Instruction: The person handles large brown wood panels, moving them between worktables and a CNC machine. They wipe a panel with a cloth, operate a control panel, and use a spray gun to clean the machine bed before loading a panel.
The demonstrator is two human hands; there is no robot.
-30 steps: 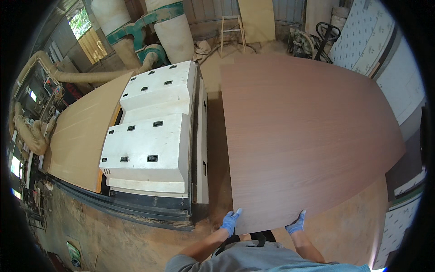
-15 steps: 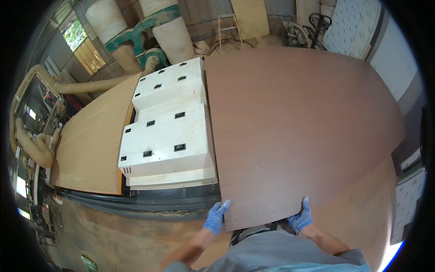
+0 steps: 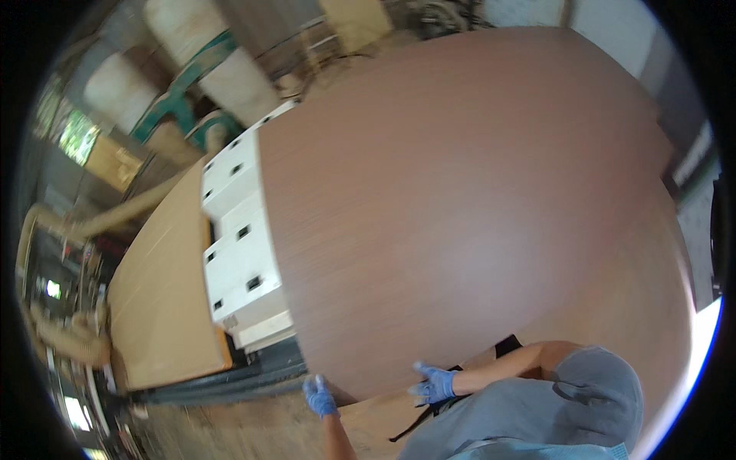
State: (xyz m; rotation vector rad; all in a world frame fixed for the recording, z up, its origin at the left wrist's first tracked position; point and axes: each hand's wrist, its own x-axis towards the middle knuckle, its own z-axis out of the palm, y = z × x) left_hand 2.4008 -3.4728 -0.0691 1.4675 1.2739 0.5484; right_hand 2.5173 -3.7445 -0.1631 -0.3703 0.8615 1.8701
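Observation:
A large brown wood-grain panel (image 3: 460, 199) lies flat in front of me and fills most of the middle and right. My left hand (image 3: 320, 395), in a blue glove, grips the panel's near left corner, its thumb side over the edge and the other fingers partly hidden. Along the near edge, my right hand (image 3: 434, 383), gloved alike, rests on the panel with its fingers spread, slightly blurred. The panel's left side covers part of a white machine housing (image 3: 244, 238) with black recessed fittings.
Left of the housing lies a tan board (image 3: 165, 284). Dust-collector bags (image 3: 184, 31) with green pipework (image 3: 172, 107) stand at the far left, and a tan hose (image 3: 126, 215) runs along the left. A dark rail (image 3: 230, 383) lies below the housing. A step stool (image 3: 318, 46) stands at the back.
The view has turned, and the panel's near corner appears further left, covering more of the housing. My right hand has come away from its earlier grip and lies closer to my left hand.

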